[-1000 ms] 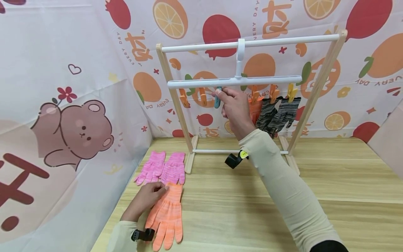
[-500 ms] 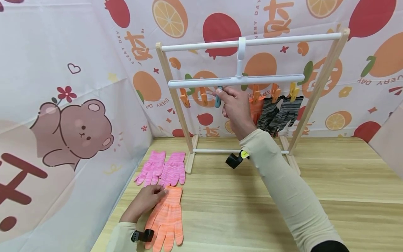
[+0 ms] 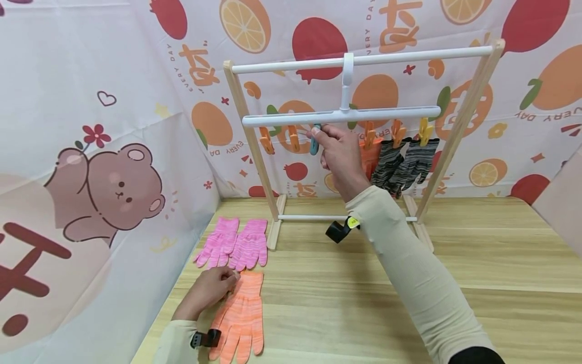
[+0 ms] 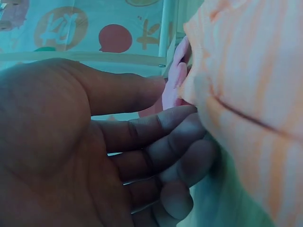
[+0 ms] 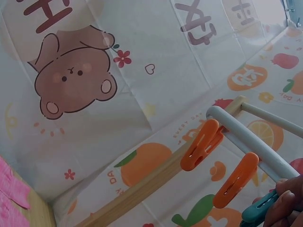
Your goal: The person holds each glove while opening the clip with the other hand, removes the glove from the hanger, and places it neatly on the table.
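My right hand pinches a blue clothespin under the white hanger bar. In the right wrist view, the same blue clothespin sits between fingertips at the frame's corner. My left hand is at the cuff of an orange striped glove lying on the table, thumb and forefinger at its upper left corner. Close up in the left wrist view, the fingers of this hand curl loosely toward the cuff fabric.
Two pink gloves lie behind the orange one. The hanger hooks onto a wooden stand with a white top rail. Orange clothespins hang at left. On the right, clothespins hold dark striped gloves and an orange item.
The orange glove has slid slightly toward me, away from the pink gloves, and my left hand has shifted a little with it. My right hand stays on the blue clothespin.
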`<state>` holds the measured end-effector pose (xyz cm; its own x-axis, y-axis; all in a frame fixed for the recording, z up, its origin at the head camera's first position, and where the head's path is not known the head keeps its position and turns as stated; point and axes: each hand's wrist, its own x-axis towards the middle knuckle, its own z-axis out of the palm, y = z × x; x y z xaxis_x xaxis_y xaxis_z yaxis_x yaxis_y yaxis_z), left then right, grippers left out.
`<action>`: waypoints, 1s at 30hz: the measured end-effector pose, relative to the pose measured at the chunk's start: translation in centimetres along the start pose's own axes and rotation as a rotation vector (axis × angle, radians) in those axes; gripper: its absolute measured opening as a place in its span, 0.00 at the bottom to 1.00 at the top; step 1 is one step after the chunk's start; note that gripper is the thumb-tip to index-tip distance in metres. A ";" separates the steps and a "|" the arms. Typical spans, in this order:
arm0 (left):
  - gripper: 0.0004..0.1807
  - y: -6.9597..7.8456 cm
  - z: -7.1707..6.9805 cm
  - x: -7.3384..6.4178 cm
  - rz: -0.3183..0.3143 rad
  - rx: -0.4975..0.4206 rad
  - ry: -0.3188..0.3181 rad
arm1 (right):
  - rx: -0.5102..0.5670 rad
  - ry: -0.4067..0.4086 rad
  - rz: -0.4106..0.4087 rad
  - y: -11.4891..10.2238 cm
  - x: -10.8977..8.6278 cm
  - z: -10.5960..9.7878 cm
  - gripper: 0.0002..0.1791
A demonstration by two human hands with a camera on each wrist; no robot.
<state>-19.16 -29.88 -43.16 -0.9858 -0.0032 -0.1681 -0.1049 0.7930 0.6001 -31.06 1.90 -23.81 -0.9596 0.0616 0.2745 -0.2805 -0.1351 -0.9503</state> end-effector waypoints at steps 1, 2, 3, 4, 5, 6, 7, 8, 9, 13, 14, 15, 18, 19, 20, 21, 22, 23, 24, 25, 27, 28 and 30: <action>0.11 0.0 0.0 0.0 -0.008 0.015 0.003 | -0.002 -0.002 0.001 0.0 0.0 0.0 0.16; 0.11 0.1 -0.1 0.0 -0.012 0.023 0.004 | -0.007 -0.005 0.001 0.0 0.0 0.0 0.16; 0.11 0.1 -0.2 0.0 -0.018 0.029 0.006 | -0.010 -0.005 0.004 0.0 0.0 0.0 0.16; 0.11 0.2 -0.2 0.0 -0.025 0.032 0.011 | -0.013 -0.007 0.007 -0.1 0.0 -0.1 0.16; 0.11 0.4 -0.3 0.0 -0.025 0.040 0.018 | -0.018 -0.008 0.011 -0.1 0.0 -0.1 0.16; 0.12 0.5 -0.4 0.1 -0.023 0.053 0.030 | -0.024 -0.010 0.014 -0.1 0.1 -0.1 0.16; 0.12 0.7 -0.5 0.1 -0.012 0.068 0.042 | -0.031 -0.011 0.016 -0.1 0.1 -0.1 0.16; 0.12 1.0 -0.5 0.1 -0.001 0.080 0.056 | -0.040 -0.014 0.020 -0.1 0.1 -0.1 0.16; 0.12 1.3 -0.6 0.1 0.008 0.091 0.069 | -0.044 -0.019 0.024 -0.1 0.1 -0.1 0.17; 0.13 2.7 -0.9 0.2 0.080 0.119 0.103 | -0.048 -0.050 0.029 -0.2 0.1 -0.1 0.19; 0.13 3.0 -1.0 0.3 0.092 0.111 0.102 | -0.044 -0.058 0.029 -0.2 0.1 -0.1 0.19; 0.13 3.4 -1.0 0.3 0.109 0.103 0.100 | -0.038 -0.066 0.027 -0.2 0.1 -0.1 0.20; 0.13 4.6 -1.0 0.6 0.152 0.073 0.086 | -0.022 -0.079 0.022 -0.1 0.1 -0.2 0.21; 0.13 5.0 -1.0 0.7 0.165 0.062 0.080 | -0.018 -0.084 0.017 -0.1 0.1 -0.3 0.21; 0.13 5.5 -1.0 0.9 0.177 0.052 0.074 | -0.016 -0.089 0.012 -0.1 0.1 -0.3 0.21; 0.13 5.9 -0.9 1.0 0.191 0.044 0.067 | -0.012 -0.092 0.008 -0.1 0.1 -0.3 0.21; 0.13 6.2 -0.9 1.2 0.197 0.033 0.059 | -0.010 -0.096 0.002 0.0 0.1 -0.3 0.21; 0.13 6.6 -0.8 1.3 0.205 0.025 0.050 | -0.010 -0.100 -0.004 0.0 0.1 -0.3 0.21; 0.13 7.0 -0.7 1.5 0.212 0.015 0.041 | -0.008 -0.104 -0.009 0.0 0.1 -0.3 0.21; 0.13 7.4 -0.6 1.7 0.220 0.009 0.032 | -0.008 -0.107 -0.013 0.0 0.1 -0.3 0.21; 0.13 8.2 -0.4 2.0 0.236 0.004 0.014 | -0.009 -0.110 -0.025 0.0 0.2 -0.3 0.22; 0.12 8.6 -0.3 2.2 0.248 0.004 0.008 | -0.008 -0.109 -0.029 0.0 0.2 -0.3 0.22; 0.11 9.5 -0.1 2.6 0.273 0.010 0.000 | -0.009 -0.107 -0.032 0.0 0.2 -0.3 0.23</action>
<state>-22.69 -22.43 -37.81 -0.9773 0.2118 -0.0013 0.1661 0.7702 0.6157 -31.24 2.17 -23.76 -0.9471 -0.0407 0.3184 -0.3113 -0.1259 -0.9420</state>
